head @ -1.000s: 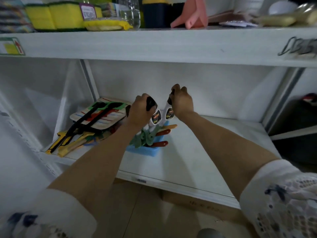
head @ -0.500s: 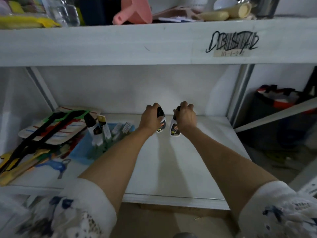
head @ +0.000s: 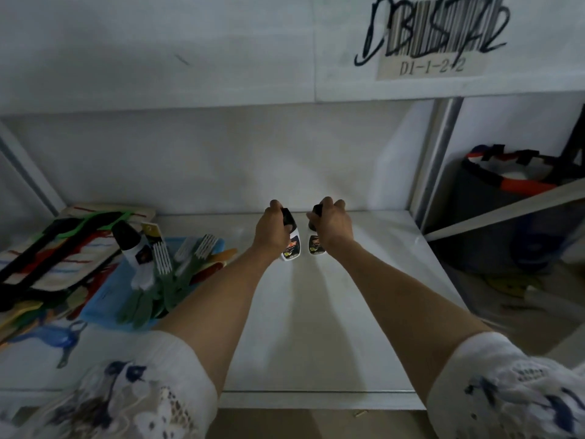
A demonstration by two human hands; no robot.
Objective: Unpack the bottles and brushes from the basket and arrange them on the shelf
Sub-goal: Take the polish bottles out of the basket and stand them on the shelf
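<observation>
From my feed it's a white shelving unit [head: 316, 312], pretty dim overall, with a soft bright patch on the white back panel [head: 221, 160]. The upper shelf's front edge [head: 190, 58] carries a barcode label [head: 432, 49] scribbled over in black marker, reading D1-1-2-2 as far as I can make out. A grey metal upright [head: 443, 160] sits on the right. Past it there's a dark bin [head: 493, 217] with orange trim, and tan floor [head: 285, 426] below.

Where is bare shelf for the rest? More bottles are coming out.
Bare shelf lies right of and in front of the two held bottles, up to the right post. The left end, around the blue basket, is crowded.
</observation>
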